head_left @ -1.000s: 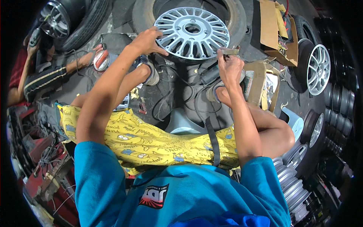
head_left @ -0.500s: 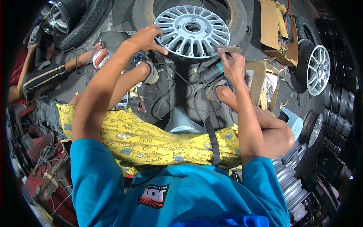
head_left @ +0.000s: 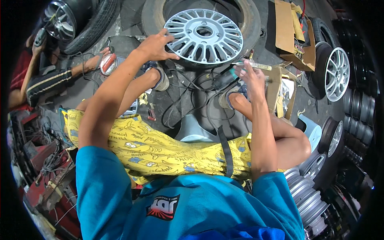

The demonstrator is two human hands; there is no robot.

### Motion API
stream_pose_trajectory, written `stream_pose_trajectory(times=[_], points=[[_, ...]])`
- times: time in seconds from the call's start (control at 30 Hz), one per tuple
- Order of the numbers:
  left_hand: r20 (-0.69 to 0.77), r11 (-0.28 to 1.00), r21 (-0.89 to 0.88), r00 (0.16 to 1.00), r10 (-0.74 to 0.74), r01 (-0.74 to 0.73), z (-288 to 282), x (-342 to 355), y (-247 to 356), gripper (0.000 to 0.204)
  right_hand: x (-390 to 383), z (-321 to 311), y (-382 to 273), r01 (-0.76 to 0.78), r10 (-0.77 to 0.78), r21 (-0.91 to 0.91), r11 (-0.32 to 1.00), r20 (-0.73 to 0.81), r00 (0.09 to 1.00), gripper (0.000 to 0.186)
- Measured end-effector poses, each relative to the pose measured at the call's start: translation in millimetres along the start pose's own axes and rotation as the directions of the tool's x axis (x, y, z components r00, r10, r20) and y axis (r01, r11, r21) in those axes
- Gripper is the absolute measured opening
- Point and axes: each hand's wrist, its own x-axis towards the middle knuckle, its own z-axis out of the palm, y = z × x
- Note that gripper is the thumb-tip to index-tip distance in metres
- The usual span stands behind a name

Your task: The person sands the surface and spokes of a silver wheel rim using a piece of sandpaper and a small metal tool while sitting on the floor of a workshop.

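Note:
A light grey multi-spoke wheel rim [head_left: 219, 33] rests tilted on a tire [head_left: 251, 28] lying on the floor ahead of me. At the rim's left edge, my left hand [head_left: 157, 46] steadies it, with thumb and fingers apart along the border. Just off the lower right edge, my right hand [head_left: 253, 76] holds a slim flat tool [head_left: 261, 66] between its fingers. The tool has a pale handle and a thin tip toward the rim; its exact kind is unclear. Beneath that hand lies a teal and black power tool [head_left: 225, 79], partly hidden.
Black cables [head_left: 176, 102] loop across the floor between my feet. Cardboard boxes [head_left: 295, 36] stand at the right, near another silver wheel [head_left: 337, 74] and stacked rims. At the left, another person's arm and leg [head_left: 50, 83] reach in beside a round tin [head_left: 108, 64].
My right hand has drawn slightly down and right, away from the rim's edge, and the tool has turned in its fingers. The left hand stays at the rim, which appears slightly lower.

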Motion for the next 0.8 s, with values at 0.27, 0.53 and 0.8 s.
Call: stream_pose_trajectory(times=[0.27, 0.53, 0.8], points=[[-0.119, 0.991, 0.02, 0.985, -0.125, 0.129, 24, -8, 97, 0.072, 0, 13, -8, 0.159, -0.172, -0.115, 0.981, -0.111, 0.979, 0.037], [0.115, 0.951, -0.304, 0.993, -0.028, 0.062, -15, 14, 62, 0.072, -18, 41, -9, 0.301, -0.293, -0.309, 0.902, 0.074, 0.953, 0.026], [-0.008, 0.99, -0.079, 0.993, -0.114, 0.113, -2, 0, 11, 0.103, -21, 68, -1, 0.453, -0.47, -0.627, 0.634, 0.152, 0.869, 0.026]])
